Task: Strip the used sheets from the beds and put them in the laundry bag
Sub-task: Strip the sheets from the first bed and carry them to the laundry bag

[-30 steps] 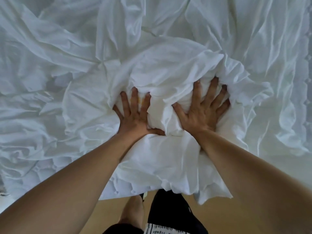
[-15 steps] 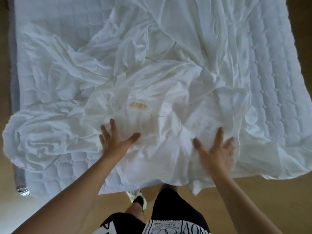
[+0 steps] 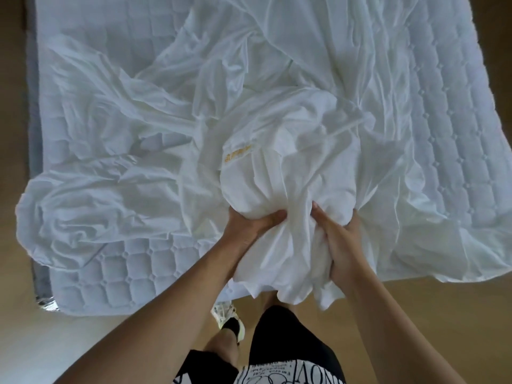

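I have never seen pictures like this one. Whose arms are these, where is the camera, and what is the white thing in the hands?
There is no machine here. A person wears a camera on the head, so the one view looks down over that person's own arms toward the bed.

The left hand and the right hand both have their fingers curled into a bunched white sheet, gathered into a bundle at the near edge of the bed. The grip of each hand is closed on the cloth. A small yellow mark shows on the bundle.

The rest of the sheet lies crumpled across the quilted mattress, which is bare at the sides. Below are the wooden floor and the person's legs and a shoe. No laundry bag is in view.
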### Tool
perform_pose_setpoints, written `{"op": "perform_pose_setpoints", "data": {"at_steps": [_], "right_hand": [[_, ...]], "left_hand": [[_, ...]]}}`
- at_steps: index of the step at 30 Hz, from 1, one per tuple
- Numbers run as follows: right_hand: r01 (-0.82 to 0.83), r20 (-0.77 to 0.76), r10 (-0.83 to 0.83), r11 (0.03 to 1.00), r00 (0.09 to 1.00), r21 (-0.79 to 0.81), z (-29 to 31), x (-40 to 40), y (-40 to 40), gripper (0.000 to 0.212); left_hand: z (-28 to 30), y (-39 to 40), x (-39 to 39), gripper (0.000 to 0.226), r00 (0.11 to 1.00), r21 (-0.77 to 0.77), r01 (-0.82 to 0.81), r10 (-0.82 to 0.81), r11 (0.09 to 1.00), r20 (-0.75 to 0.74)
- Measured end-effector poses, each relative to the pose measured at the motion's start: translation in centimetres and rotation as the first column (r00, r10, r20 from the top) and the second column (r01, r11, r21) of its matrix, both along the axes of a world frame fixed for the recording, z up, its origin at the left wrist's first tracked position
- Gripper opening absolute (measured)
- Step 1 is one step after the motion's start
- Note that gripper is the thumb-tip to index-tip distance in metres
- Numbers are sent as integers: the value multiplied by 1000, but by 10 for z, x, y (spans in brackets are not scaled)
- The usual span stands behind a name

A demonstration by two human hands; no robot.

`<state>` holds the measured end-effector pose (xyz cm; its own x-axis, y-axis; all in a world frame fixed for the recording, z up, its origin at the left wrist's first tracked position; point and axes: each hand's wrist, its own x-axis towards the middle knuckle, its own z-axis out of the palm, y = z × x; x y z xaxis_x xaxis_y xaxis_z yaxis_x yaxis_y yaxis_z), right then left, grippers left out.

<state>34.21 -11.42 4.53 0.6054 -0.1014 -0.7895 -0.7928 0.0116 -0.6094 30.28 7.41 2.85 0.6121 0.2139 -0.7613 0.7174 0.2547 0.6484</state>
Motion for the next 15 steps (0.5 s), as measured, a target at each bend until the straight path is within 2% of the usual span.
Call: {"op": "perform_pose_setpoints", "data": {"at_steps": [3,5,6,8,10,12,13,15], "right_hand": [[3,-67,12,976,998,218,37,13,11,61],[-10,-93,41,948,995,318,68,23,17,43],[-24,-84,59,928,995,371,83,29,20,37],[-67,-31,91,886,995,459,105,45,20,35],[-118,38,113,877,993,466,116,59,18,37],[-133,68,115,869,991,476,115,65,16,36],[-147,72,128,876,989,460,108,66,17,33],[-201,46,199,901,979,383,85,63,26,26]], "left_hand": [[38,9,16,73,992,-167,44,-23,985,126],[67,16,21,38,985,-164,91,-65,982,158],[77,21,22,28,979,-163,124,-94,979,180],[96,27,24,29,969,-208,163,-117,964,216],[104,33,27,31,980,-256,68,-16,964,200],[107,33,24,17,989,-420,-41,97,906,111],[101,33,19,20,989,-468,-80,130,880,75],[86,29,6,30,977,-446,-202,212,872,-28]]}}
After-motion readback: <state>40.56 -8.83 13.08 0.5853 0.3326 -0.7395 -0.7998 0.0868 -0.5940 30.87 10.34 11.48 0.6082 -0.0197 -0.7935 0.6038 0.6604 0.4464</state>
